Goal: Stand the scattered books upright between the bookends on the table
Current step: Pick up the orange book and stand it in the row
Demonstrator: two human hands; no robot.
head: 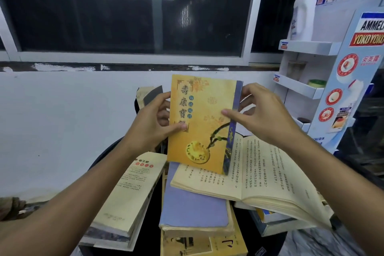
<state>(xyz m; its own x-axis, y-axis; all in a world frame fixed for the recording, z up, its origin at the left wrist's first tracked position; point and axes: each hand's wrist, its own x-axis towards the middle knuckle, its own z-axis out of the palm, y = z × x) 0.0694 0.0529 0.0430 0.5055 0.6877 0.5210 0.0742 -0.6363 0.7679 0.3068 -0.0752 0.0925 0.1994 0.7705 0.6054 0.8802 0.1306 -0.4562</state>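
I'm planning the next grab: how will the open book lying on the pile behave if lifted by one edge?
Probably floppy: the open book has right-hand pages sagging and fanning past the pile. Lifted by one edge, it would likely splay or flop shut. It looks thick, so perhaps heavy for a pinch grip.

Centre frame, yellow book (203, 122): vertical title 壽康寶鑑 down the left of the cover, last character partly hidden. Right edge, display stand (367, 33): "AMMEL…" in black above "YOKOYOKO" in yellow on red, both cut off by the frame. The open book (259, 168) lower right and cream book (128, 193) lower left carry Chinese print, too small to read.
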